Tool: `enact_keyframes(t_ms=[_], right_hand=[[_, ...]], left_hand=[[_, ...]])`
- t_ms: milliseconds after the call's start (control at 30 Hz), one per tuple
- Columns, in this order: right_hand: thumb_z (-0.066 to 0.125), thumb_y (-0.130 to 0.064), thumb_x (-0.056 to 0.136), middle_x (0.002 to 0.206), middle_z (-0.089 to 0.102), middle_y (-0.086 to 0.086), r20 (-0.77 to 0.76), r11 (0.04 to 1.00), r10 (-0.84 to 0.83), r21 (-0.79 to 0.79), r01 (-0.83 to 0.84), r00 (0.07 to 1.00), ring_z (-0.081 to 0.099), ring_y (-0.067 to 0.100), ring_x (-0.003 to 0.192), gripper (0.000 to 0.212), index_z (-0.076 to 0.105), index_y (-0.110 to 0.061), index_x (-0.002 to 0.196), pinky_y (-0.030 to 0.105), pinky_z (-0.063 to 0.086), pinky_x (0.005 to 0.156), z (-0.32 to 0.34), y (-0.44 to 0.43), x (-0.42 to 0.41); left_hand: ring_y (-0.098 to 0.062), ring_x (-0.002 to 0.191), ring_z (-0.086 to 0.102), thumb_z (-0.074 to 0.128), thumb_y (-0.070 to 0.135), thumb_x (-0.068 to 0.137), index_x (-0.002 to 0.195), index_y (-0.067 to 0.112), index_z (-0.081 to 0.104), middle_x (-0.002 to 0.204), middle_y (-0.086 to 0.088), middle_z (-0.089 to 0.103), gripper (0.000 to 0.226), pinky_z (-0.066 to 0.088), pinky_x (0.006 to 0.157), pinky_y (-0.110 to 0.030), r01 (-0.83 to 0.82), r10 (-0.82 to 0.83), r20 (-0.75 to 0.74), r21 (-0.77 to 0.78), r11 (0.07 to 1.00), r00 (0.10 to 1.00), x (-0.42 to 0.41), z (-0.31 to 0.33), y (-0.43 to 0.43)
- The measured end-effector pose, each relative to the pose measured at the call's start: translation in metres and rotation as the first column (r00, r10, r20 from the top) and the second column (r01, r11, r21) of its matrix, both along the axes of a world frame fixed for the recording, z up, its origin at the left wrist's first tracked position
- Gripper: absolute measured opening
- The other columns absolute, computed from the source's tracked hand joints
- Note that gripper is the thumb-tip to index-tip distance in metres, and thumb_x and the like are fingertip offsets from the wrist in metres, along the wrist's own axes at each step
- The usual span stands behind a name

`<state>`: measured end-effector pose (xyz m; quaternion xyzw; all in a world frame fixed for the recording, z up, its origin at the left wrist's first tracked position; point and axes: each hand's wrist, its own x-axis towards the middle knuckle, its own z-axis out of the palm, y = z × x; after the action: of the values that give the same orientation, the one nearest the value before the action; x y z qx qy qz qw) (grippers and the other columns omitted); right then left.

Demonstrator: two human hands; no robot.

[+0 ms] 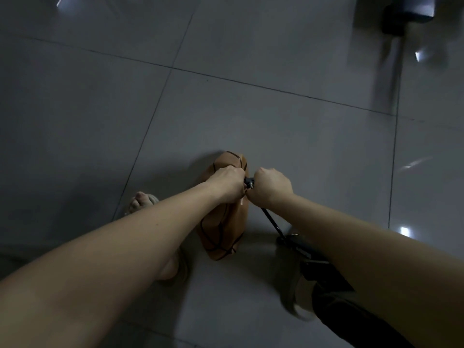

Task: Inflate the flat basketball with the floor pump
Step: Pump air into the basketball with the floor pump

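Low in the picture, my two bare arms reach down and forward. At the lower right, under my right arm, sits the black pump [305, 252], partly hidden, with my blurry grey shoe [293, 295] just beside it. At the lower left, my left foot [140, 200] is in a sandal on the grey floor [251, 121].

Between my feet, in the middle of the picture, the basketball [223, 227] stands on its edge, orange, flat and folded. My left hand [227, 184] is on its top part, with fingers curled and holding the ball. My right hand [272, 188] is just to the right of it, made into a fist round the end of the thin black hose [270, 219]. The hose tip [249, 182] shows between my two hands, right at the ball.

A small pale mark [241, 202] on the ball is too blurry to read.

Far off, in the upper right corner, is a dark blurry thing [406, 16].
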<state>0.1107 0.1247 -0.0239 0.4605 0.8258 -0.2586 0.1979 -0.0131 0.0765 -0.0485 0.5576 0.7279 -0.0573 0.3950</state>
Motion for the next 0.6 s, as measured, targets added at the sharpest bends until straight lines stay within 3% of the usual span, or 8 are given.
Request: enact_keyframes(t_ms=[67, 133, 233, 333, 433, 500, 600], right_hand=[[0.059, -0.042, 0.093, 0.072, 0.063, 0.005, 0.058, 0.987, 0.064, -0.152, -0.055, 0.996, 0.061, 0.018, 0.059, 0.037, 0.047, -0.017, 0.069, 0.031, 0.053, 0.053, 0.009, 0.01, 0.006], [0.06, -0.055, 0.092, 0.071, 0.069, 0.012, 0.146, 0.921, 0.115, -0.386, -0.05, 0.983, 0.07, 0.023, 0.061, 0.051, 0.055, -0.007, 0.076, 0.038, 0.063, 0.063, 0.029, 0.024, 0.018], [0.057, -0.078, 0.078, 0.091, 0.073, 0.017, 0.287, 0.799, 0.156, -0.6, 0.051, 0.945, 0.075, 0.027, 0.079, 0.08, 0.063, -0.003, 0.103, 0.045, 0.062, 0.078, 0.073, 0.042, 0.045], [0.055, -0.085, 0.07, 0.112, 0.07, 0.021, 0.373, 0.692, 0.237, -0.713, 0.113, 0.897, 0.073, 0.031, 0.095, 0.095, 0.053, -0.013, 0.132, 0.052, 0.055, 0.094, 0.123, 0.041, 0.075], [0.071, -0.069, 0.071, 0.128, 0.062, 0.018, 0.345, 0.68, 0.311, -0.732, 0.046, 0.886, 0.068, 0.032, 0.107, 0.09, 0.044, -0.021, 0.142, 0.051, 0.051, 0.1, 0.163, 0.021, 0.103], [0.081, -0.045, 0.077, 0.122, 0.066, 0.015, 0.334, 0.727, 0.325, -0.686, -0.008, 0.885, 0.072, 0.027, 0.099, 0.083, 0.04, -0.017, 0.144, 0.044, 0.057, 0.093, 0.176, 0.004, 0.12], [0.078, -0.018, 0.084, 0.117, 0.066, 0.016, 0.308, 0.815, 0.336, -0.569, -0.111, 0.89, 0.067, 0.021, 0.082, 0.063, 0.045, -0.011, 0.137, 0.033, 0.059, 0.075, 0.19, -0.012, 0.133]], left_hand=[[-0.028, 0.092, 0.064, 0.054, 0.031, 0.1, 0.112, 0.015, 0.068, 0.106, -0.009, 0.067, 0.024, 0.056, 0.082, -0.046, 0.006, -0.006, -0.001, -0.019, 1.0, 1.0, 0.001, 0.004, 0.001], [-0.028, 0.097, 0.063, 0.051, 0.034, 0.101, 0.119, 0.018, 0.065, 0.112, -0.009, 0.065, 0.027, 0.055, 0.084, -0.046, 0.028, -0.028, -0.026, -0.019, 0.999, 0.999, 0.002, 0.011, -0.001], [-0.031, 0.105, 0.06, 0.048, 0.035, 0.103, 0.127, 0.022, 0.056, 0.122, -0.008, 0.061, 0.029, 0.049, 0.081, -0.041, 0.021, -0.021, -0.05, -0.006, 1.0, 0.999, 0.002, 0.025, -0.006], [-0.033, 0.107, 0.058, 0.049, 0.029, 0.099, 0.117, 0.027, 0.053, 0.123, -0.007, 0.061, 0.019, 0.046, 0.082, -0.04, -0.04, 0.04, -0.013, 0.012, 0.999, 0.999, 0.0, 0.05, -0.012], [-0.03, 0.1, 0.062, 0.051, 0.03, 0.094, 0.099, 0.028, 0.058, 0.114, -0.007, 0.065, 0.009, 0.052, 0.084, -0.04, -0.112, 0.112, 0.003, 0.01, 0.994, 0.994, 0.004, 0.086, -0.009], [-0.024, 0.099, 0.067, 0.06, 0.034, 0.093, 0.103, 0.024, 0.069, 0.108, -0.002, 0.071, 0.017, 0.057, 0.086, -0.039, -0.107, 0.109, 0.07, -0.024, 0.994, 0.992, 0.016, 0.118, -0.004], [-0.016, 0.104, 0.068, 0.073, 0.041, 0.089, 0.119, 0.021, 0.071, 0.114, 0.0, 0.071, 0.036, 0.058, 0.094, -0.04, -0.003, 0.062, 0.336, -0.173, 0.985, 0.94, 0.051, 0.189, -0.002]])
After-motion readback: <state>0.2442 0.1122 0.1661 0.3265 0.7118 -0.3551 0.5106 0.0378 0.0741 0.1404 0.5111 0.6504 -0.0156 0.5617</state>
